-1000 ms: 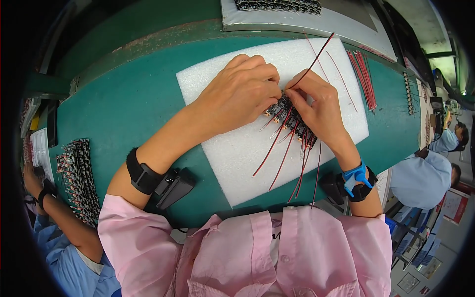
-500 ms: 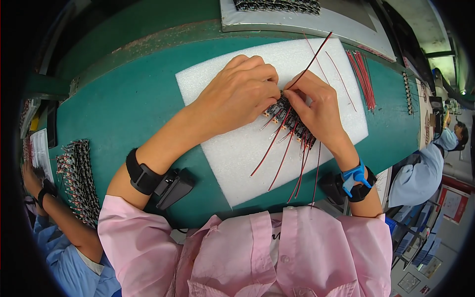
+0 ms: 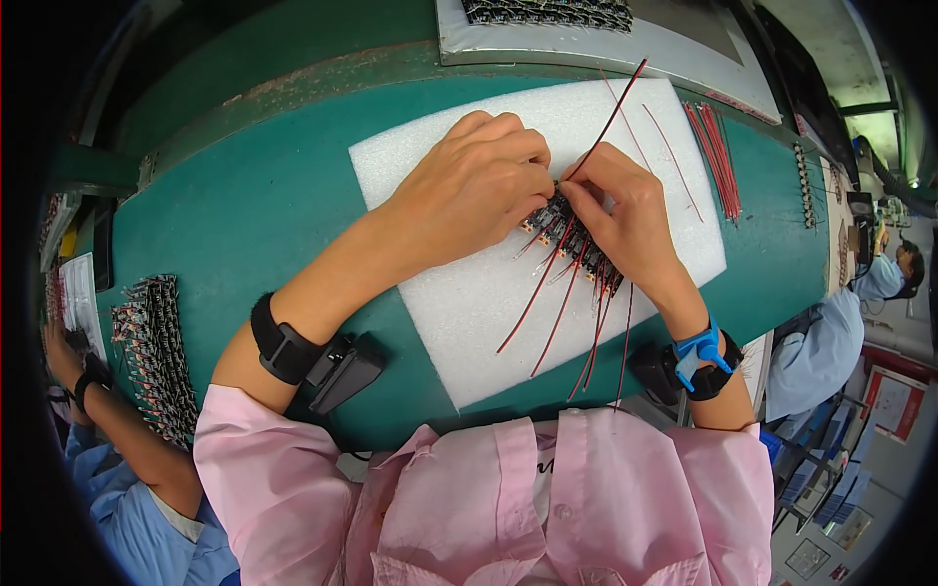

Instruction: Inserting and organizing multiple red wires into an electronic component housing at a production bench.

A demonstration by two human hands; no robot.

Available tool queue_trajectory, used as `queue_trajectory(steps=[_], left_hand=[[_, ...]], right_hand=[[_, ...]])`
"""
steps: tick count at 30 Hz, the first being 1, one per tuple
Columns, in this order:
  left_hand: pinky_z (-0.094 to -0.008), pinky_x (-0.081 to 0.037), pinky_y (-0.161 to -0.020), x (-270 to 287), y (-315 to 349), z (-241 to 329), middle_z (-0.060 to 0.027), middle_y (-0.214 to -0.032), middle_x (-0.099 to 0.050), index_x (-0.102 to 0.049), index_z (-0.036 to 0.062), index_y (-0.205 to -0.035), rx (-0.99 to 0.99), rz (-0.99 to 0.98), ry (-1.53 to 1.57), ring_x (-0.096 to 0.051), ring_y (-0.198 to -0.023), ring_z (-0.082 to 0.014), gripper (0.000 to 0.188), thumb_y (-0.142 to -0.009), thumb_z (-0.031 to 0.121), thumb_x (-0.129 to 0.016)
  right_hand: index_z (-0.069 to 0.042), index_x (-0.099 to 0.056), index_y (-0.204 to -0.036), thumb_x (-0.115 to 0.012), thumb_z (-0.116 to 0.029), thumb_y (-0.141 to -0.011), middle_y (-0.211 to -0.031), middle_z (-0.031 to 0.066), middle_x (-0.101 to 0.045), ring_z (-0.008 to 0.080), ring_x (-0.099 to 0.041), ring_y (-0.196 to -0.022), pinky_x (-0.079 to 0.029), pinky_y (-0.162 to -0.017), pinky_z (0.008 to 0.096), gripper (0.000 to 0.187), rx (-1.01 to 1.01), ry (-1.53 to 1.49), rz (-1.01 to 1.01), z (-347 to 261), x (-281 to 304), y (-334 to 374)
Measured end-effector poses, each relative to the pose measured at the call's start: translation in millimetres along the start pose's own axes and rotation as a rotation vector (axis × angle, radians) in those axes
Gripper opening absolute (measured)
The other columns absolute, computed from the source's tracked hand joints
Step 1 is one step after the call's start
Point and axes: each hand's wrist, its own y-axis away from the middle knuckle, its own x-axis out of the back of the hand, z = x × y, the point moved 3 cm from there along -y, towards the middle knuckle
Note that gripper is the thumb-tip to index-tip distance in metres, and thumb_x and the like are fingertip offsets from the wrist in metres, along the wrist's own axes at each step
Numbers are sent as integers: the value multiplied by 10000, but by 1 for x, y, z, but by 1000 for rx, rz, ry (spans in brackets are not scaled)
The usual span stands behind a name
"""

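Observation:
A strip of small black circuit boards lies across a white foam sheet, with several red and black wires trailing from its near side. My left hand is closed on the strip's far left end, its fingertips partly hidden behind the knuckles. Between the thumb and index finger of my right hand is a red and black wire, its free end pointing up and to the right. The wire's lower end meets the boards between both hands, where fingers hide the exact contact.
Loose wires lie on the foam's far right. Beyond it is a red wire bundle on the green table. Stacked circuit boards sit at the left, near a co-worker's arm. A metal tray stands at the back.
The free end of the pinched wire has swung slightly left and up. My right hand has shifted very slightly; my left hand stays on the board strip.

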Motion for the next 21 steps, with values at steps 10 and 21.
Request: queue_trajectory(steps=[10,21], left_hand=[[-298,-375,-687,6,-2,3,-37,-711,-533,-599,36,-661,-27,65,40,-488,-741,-185,40,-631,57,-615],[-313,-389,-706,14,-3,9,-55,-757,-551,-587,13,-707,-1,18,54,-499,-759,-214,82,-633,27,-619]], right_hand=[[39,-551,-723,-563,38,-671,-674,93,-524,197,-493,-557,-389,-498,271,54,76,26,-55,-9,6,5],[19,-575,-778,-545,68,-669,-694,118,-530,247,-515,-616,-403,-540,281,123,105,234,-102,-37,16,7]])
